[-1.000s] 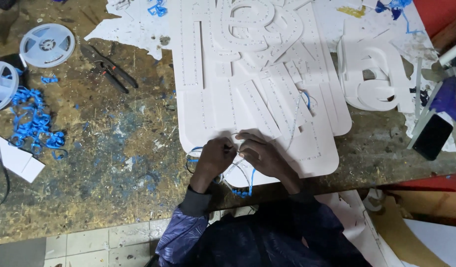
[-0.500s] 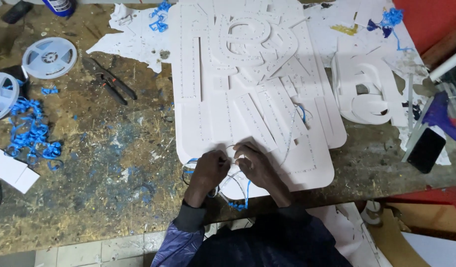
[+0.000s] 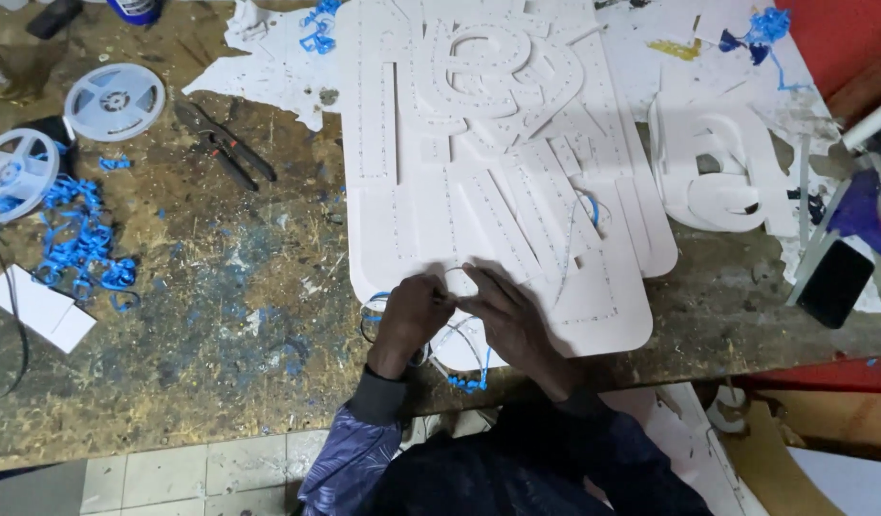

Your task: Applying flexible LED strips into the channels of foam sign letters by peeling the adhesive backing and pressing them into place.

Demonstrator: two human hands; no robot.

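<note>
A large white sign board (image 3: pixel 517 191) with raised cut-out letters and rows of small holes lies on the worn workbench (image 3: pixel 221 287). My left hand (image 3: pixel 412 320) and my right hand (image 3: pixel 507 315) meet at the board's near edge, fingertips pinched together on a thin white strip with a blue backing film (image 3: pixel 464 368) that loops down over the bench edge. Another bit of blue film (image 3: pixel 589 205) sticks up from the board's middle right.
Two white reels (image 3: pixel 114 100) (image 3: pixel 15 172) and a heap of blue film peelings (image 3: pixel 77 244) lie at the left. Black pliers (image 3: pixel 225 143) rest near the board. White cut-out letters (image 3: pixel 722 177) and a dark phone (image 3: pixel 834 282) sit at the right.
The view has shifted a little; the board and hands sit slightly higher and further right in view. Both hands stay pinched at the board's near edge.
</note>
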